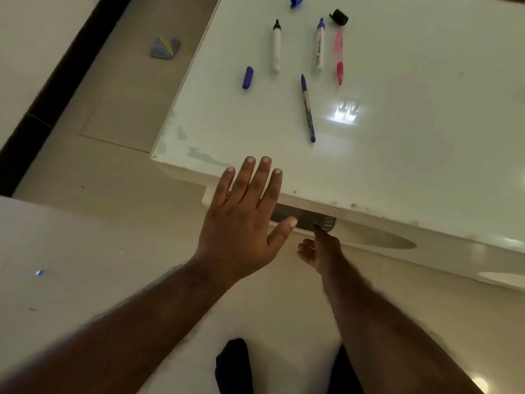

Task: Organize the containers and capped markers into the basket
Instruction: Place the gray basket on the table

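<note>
Hands at the table edge, markers loose on top

Head view: I see my left hand [241,220] spread flat, fingers apart and extended, palm down, over the near edge of the white table [397,155]; it grips nothing. My right hand [321,248] sits lower, below the table edge, with the index finger pointing at a dark strip [304,220] under the tabletop and the other fingers loosely curled; it also holds nothing.

On the tabletop, well apart from both hands, the pens lie scattered. Nearest is a slim blue marker [308,108], uncapped, lying roughly lengthwise away from me. Beyond it, three lie nearly parallel: a white marker with a black tip [276,46] on the left, a white marker with a blue tip [320,44] in the middle, and just beside that a red pen [339,55]. A loose blue cap [247,77] lies left of the slim blue marker, below the black-tipped one. A black cap [339,17] rests near the far end of the red pen. Another blue object [297,0] is cut off at the top edge; I cannot tell what it is.

On the floor left of the table lies a small grey and yellow item [165,48].
</note>
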Demonstrator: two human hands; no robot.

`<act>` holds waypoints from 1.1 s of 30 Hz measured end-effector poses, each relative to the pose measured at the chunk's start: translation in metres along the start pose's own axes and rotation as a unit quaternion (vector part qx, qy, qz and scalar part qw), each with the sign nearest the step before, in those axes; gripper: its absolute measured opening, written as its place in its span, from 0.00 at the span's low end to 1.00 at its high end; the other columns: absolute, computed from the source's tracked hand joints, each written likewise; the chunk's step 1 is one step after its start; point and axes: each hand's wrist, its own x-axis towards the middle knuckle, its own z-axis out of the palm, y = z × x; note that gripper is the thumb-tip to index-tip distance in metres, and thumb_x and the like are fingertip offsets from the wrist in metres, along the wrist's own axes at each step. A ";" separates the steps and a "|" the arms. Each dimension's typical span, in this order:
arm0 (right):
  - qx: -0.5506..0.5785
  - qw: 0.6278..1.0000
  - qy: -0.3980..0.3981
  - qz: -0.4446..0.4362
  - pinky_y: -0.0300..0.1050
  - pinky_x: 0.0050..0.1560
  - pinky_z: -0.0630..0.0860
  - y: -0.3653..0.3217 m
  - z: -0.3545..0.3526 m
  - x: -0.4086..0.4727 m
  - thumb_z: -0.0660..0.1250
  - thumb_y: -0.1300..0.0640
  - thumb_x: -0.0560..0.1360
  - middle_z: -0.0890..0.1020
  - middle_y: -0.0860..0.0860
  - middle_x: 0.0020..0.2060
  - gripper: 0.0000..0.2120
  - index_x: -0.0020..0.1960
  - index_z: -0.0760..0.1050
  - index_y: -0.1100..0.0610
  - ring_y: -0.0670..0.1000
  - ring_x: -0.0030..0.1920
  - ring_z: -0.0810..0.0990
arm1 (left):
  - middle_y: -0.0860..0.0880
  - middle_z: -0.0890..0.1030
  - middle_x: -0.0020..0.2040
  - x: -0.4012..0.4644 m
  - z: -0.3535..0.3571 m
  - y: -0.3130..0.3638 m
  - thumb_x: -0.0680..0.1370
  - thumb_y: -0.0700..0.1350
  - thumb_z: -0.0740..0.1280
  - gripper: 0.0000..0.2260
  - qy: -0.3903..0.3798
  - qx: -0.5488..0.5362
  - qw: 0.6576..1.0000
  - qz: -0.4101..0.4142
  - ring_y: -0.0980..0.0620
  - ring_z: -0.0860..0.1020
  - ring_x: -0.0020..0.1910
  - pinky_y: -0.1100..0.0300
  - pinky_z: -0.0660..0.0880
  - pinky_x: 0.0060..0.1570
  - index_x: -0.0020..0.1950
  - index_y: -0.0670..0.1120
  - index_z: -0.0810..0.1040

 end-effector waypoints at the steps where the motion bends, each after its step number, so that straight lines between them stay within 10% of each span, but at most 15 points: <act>1: 0.025 1.000 -0.003 0.000 0.58 0.48 0.82 -0.002 0.005 0.003 0.69 0.52 0.78 0.80 0.61 0.46 0.11 0.51 0.73 0.60 0.59 0.44 0.82 | 0.43 0.50 0.81 0.001 0.001 0.000 0.81 0.65 0.48 0.35 0.002 0.001 1.000 0.002 0.43 0.47 0.80 0.43 0.50 0.76 0.81 0.45 0.52; 12: 0.181 0.982 -0.016 -0.044 0.49 0.29 0.82 0.000 0.004 0.057 0.61 0.70 0.78 0.77 0.66 0.61 0.17 0.66 0.70 0.65 0.65 0.56 0.78 | 0.43 0.55 0.80 0.014 0.019 -0.004 0.81 0.65 0.51 0.34 0.048 0.012 0.997 0.055 0.44 0.51 0.80 0.43 0.55 0.75 0.80 0.45 0.55; 21: 0.132 0.986 0.013 0.105 0.45 0.22 0.78 0.093 -0.047 -0.088 0.60 0.68 0.79 0.80 0.64 0.43 0.15 0.66 0.70 0.66 0.60 0.33 0.82 | 0.42 0.57 0.80 0.007 -0.061 0.000 0.81 0.66 0.49 0.34 0.012 -0.003 1.000 0.009 0.42 0.55 0.79 0.44 0.55 0.76 0.80 0.45 0.55; 28: 0.016 0.988 0.008 0.152 0.50 0.29 0.81 0.100 -0.095 -0.237 0.58 0.70 0.78 0.80 0.68 0.51 0.14 0.62 0.72 0.62 0.64 0.33 0.84 | 0.40 0.64 0.77 0.009 -0.191 -0.012 0.81 0.64 0.53 0.33 0.048 0.012 0.999 -0.018 0.39 0.62 0.76 0.44 0.58 0.74 0.77 0.43 0.63; 31: 0.074 0.982 -0.001 0.175 0.52 0.48 0.81 0.072 -0.116 -0.284 0.68 0.58 0.79 0.74 0.71 0.63 0.23 0.64 0.68 0.75 0.65 0.54 0.82 | 0.40 0.64 0.77 0.010 -0.239 -0.013 0.81 0.65 0.51 0.33 0.048 0.023 0.998 -0.024 0.39 0.62 0.76 0.44 0.57 0.75 0.77 0.43 0.63; 33: 0.069 0.985 -0.047 0.152 0.53 0.46 0.82 0.043 -0.127 -0.317 0.69 0.60 0.77 0.79 0.67 0.56 0.16 0.56 0.71 0.72 0.66 0.51 0.82 | 0.40 0.64 0.77 0.016 -0.272 -0.010 0.81 0.65 0.51 0.34 0.054 0.023 0.998 -0.025 0.39 0.62 0.76 0.44 0.57 0.74 0.77 0.43 0.64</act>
